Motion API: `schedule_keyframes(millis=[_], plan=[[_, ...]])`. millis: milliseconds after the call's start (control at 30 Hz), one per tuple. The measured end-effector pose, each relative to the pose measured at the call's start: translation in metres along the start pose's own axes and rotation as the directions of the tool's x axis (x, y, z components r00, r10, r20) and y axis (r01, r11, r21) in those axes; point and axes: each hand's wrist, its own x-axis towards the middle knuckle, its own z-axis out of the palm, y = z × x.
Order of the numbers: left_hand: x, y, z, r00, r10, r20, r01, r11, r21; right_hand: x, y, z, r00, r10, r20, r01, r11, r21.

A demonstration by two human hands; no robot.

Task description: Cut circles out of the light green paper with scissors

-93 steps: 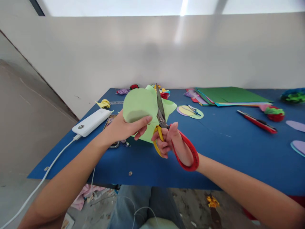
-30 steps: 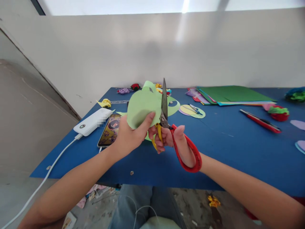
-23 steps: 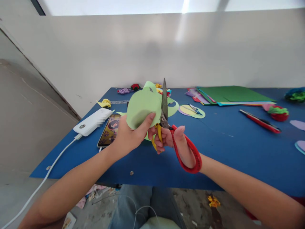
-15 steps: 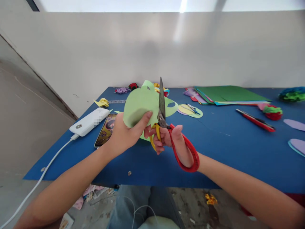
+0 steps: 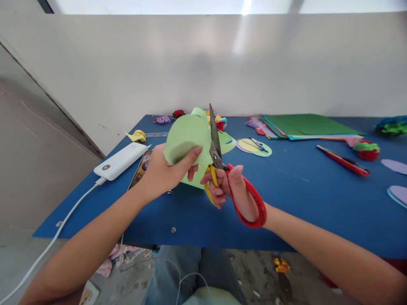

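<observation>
My left hand (image 5: 176,165) grips a light green sheet of paper (image 5: 189,133), thumb in front, with the sheet curling over my fingers. More of the green paper hangs below and behind, partly hidden by my hands. In my right hand (image 5: 224,182) is a pair of scissors (image 5: 215,142) with one red and one yellow handle loop. My thumb is through the red loop and my fingers are at the yellow one. The blades point up along the paper's right edge; whether paper lies between them I cannot tell.
A white power bank (image 5: 120,162) with a cable lies left, beside a phone (image 5: 140,169). Paper ovals (image 5: 254,147) with a compass-like tool lie behind my right hand. Farther right are stacked coloured sheets (image 5: 308,126), a red cutter (image 5: 343,161) and a red-green paper flower (image 5: 366,149).
The scissors blades have tilted slightly left against the paper's edge. My left hand has shifted the green paper a little, and more of its lower part shows beneath my fingers.
</observation>
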Motion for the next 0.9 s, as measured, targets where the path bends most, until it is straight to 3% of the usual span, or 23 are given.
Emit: schedule_keyframes(millis=[333, 533, 667, 767, 900], plan=[[0.005, -0.005, -0.007, 1.0, 0.014, -0.005, -0.014, 0.999, 0.038, -0.004, -0.007, 0.0, 0.996, -0.054, -0.071, 0.048, 0.995, -0.081], [0.009, -0.013, -0.009, 0.999, -0.029, 0.025, 0.031, 0.994, -0.103, 0.002, -0.016, -0.003, 0.984, -0.098, -0.147, 0.079, 0.989, -0.129], [0.008, -0.021, -0.008, 0.978, -0.021, 0.208, 0.05, 0.989, -0.136, 0.011, -0.023, -0.009, 0.94, -0.242, -0.242, 0.192, 0.958, -0.212], [0.008, -0.025, -0.004, 0.936, -0.081, 0.344, 0.115, 0.99, -0.079, 0.015, -0.028, -0.013, 0.934, -0.278, -0.224, 0.218, 0.941, -0.257], [0.01, -0.028, 0.002, 0.922, -0.108, 0.372, 0.134, 0.99, -0.046, 0.018, -0.031, -0.017, 0.931, -0.281, -0.232, 0.215, 0.938, -0.272]])
